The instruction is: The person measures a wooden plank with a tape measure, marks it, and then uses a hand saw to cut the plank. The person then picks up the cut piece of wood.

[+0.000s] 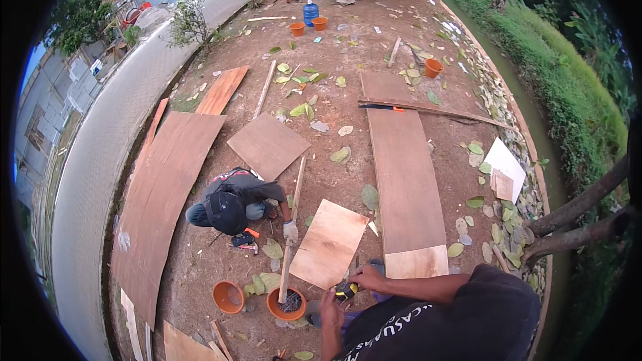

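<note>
Fingers (329, 297): bent, not spread, on both hands, and crowding in on a black-and-yellow tape measure (346, 291); which hand truly pinches it, I cannot tell from up here.
Big brown board: out at far left, the big brown board (170, 187) lies flat, broad and probably whippy if lifted by one end.
Co-worker: crouching next along, the co-worker (231, 210) has a gloved hand (291, 230) on a wooden strip (289, 257), its low end at the bucket (287, 307) of nails.
Pale board: now the pale board (329, 244), flat on the ground just ahead of the hands, near corner right by the left fingers. Thin, so I'd call it light and fairly stiff; raw edges may splinter. Two opposite edges look the best hold.
Left hand: in from below, the left hand (332, 313) sits beside the case, close to that corner.
Tape measure: small, hard and likely light between the hands; grip the case round its sides, clear of the blade's mouth.
Right hand: the right hand (369, 279) reaches across from the right, fingers bent toward the tape.
Long board: beyond it, the long board (408, 180) lies flat, likely a two-handed lift.
</note>
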The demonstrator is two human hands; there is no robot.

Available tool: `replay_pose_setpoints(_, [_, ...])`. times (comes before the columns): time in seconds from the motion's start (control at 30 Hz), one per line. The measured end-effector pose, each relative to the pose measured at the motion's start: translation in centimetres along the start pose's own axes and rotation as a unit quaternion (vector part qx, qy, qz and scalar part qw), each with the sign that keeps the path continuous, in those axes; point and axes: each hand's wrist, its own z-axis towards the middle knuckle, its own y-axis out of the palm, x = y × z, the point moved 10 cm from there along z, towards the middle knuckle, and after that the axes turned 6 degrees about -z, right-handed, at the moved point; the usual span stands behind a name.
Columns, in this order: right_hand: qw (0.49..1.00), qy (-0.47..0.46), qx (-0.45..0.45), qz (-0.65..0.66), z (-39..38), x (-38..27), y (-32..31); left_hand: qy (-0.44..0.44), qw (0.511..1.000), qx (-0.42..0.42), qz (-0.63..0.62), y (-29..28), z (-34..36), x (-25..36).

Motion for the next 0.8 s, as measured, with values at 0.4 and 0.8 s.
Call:
replay_pose_setpoints(0.4, [0.946,-0.045,0.306,-0.094,-14.4,2.2,-29.1,-0.158,0.863,-0.176,0.446,27.0,8.6,-11.2])
replay_pose_setpoints(0.8, [0.925,-0.111,0.362,-0.004,-20.8,3.9,-37.2,-0.152,0.562,-0.471,0.663,46.6,4.4,-28.7])
